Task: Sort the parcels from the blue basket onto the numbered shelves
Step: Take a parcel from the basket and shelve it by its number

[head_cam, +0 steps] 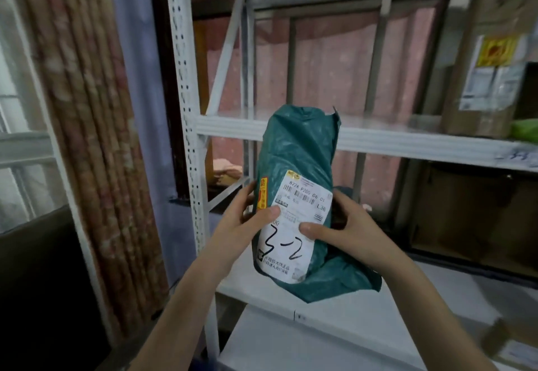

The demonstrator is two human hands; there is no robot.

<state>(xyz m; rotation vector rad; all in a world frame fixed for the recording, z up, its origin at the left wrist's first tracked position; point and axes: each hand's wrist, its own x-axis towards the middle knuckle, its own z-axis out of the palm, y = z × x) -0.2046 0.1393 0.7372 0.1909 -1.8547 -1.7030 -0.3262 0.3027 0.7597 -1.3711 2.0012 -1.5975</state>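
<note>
A dark green plastic parcel [300, 152] stands upright in the middle of the view, in front of a white metal shelf rack [407, 140]. Its white shipping label faces me, with "3-2" handwritten on it in black. My left hand [247, 222] grips the parcel's left side, thumb on the label. My right hand [346, 228] holds the right side, thumb pressed on the label too. The blue basket is not in view.
A tall brown cardboard box [486, 59] with labels stands on the upper shelf at right, next to something bright green [525, 132]. A brown box [477, 219] fills the lower shelf at right. A perforated white upright [186, 102] and a patterned curtain [87, 137] are to the left.
</note>
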